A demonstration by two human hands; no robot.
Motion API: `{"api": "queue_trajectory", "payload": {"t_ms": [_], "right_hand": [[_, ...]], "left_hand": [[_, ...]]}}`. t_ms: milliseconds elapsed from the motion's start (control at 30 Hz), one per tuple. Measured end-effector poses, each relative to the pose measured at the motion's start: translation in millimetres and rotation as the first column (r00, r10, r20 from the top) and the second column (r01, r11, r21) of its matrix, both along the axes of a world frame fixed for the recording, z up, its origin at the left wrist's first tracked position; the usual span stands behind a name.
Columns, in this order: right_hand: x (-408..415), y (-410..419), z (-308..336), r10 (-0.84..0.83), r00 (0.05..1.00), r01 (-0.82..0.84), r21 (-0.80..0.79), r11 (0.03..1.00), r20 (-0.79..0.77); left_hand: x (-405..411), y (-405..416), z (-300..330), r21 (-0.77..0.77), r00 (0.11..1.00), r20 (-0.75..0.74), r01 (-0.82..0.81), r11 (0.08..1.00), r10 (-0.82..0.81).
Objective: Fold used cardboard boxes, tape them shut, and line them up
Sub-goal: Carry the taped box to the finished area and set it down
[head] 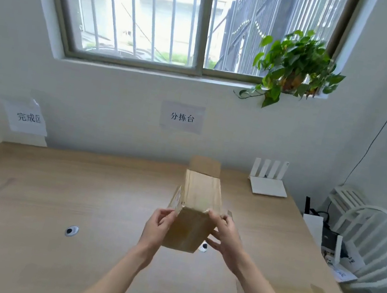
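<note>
Both hands, the left hand point(157, 227) and right hand point(224, 237), pinched the near end of a small cardboard box point(195, 211) above the desk point(48, 198), apparently mid-fold; its far flap looked open, needing closing next.

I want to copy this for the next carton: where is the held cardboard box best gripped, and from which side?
Grip the cardboard box at its near end, one hand per side. Its long body points away toward the wall with a flap open at the far end, so the near corners offer firm edges. The left hand and right hand already hold it there.
</note>
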State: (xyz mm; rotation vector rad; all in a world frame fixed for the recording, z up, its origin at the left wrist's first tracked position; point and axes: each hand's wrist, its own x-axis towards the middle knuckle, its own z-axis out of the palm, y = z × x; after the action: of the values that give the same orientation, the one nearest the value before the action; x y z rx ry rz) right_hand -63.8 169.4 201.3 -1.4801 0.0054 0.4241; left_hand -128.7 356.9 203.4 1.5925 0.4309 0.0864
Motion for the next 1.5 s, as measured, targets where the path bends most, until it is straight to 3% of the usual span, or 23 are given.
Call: {"api": "queue_trajectory", "payload": {"t_ms": [100, 167, 333, 467, 567, 900, 1067, 1233, 1400, 1500], "right_hand": [[-1, -9, 28, 0.0, 0.997, -0.006, 0.077, 0.997, 0.075], [-3, -14, 47, 0.018, 0.994, -0.033, 0.137, 0.99, 0.112], [-7, -25, 73, 0.111, 0.976, -0.141, 0.155, 0.978, 0.188], [-11, -31, 90, 0.053, 0.933, -0.063, 0.015, 0.998, 0.356], [-12, -32, 98, 0.109, 0.88, -0.056, -0.129, 0.99, 0.462], [-19, 30, 100, 0.191, 0.865, -0.059, -0.284, 0.957, 0.464], [-39, 72, 108, 0.301, 0.838, -0.198, -0.261, 0.945, 0.454], [-64, 140, 111, 0.306, 0.794, -0.19, -0.264, 0.946, 0.525], [-98, 231, 106, 0.358, 0.72, -0.182, -0.337, 0.924, 0.594], [-133, 290, 108, 0.408, 0.675, -0.209, -0.371, 0.905, 0.614]], "left_hand": [[-1, 3, 23, 0.019, 0.998, 0.053, -0.032, 0.999, 0.031], [-2, 4, 40, 0.003, 0.999, 0.012, -0.041, 0.999, 0.041], [-9, 8, 64, -0.148, 0.995, 0.027, 0.099, 0.984, -0.096], [-14, 14, 68, -0.013, 0.995, 0.099, -0.014, 1.0, 0.016], [-19, 27, 66, 0.097, 0.985, 0.161, -0.077, 0.992, 0.061], [-54, 66, 62, 0.322, 0.959, 0.202, -0.258, 0.911, 0.2], [-83, 112, 62, 0.378, 0.952, 0.179, -0.299, 0.876, 0.248], [-121, 176, 63, 0.425, 0.948, 0.138, -0.32, 0.847, 0.288], [-184, 254, 76, 0.652, 0.947, 0.063, -0.277, 0.705, 0.314], [-232, 305, 83, 0.712, 0.916, 0.056, -0.315, 0.627, 0.397]]}}
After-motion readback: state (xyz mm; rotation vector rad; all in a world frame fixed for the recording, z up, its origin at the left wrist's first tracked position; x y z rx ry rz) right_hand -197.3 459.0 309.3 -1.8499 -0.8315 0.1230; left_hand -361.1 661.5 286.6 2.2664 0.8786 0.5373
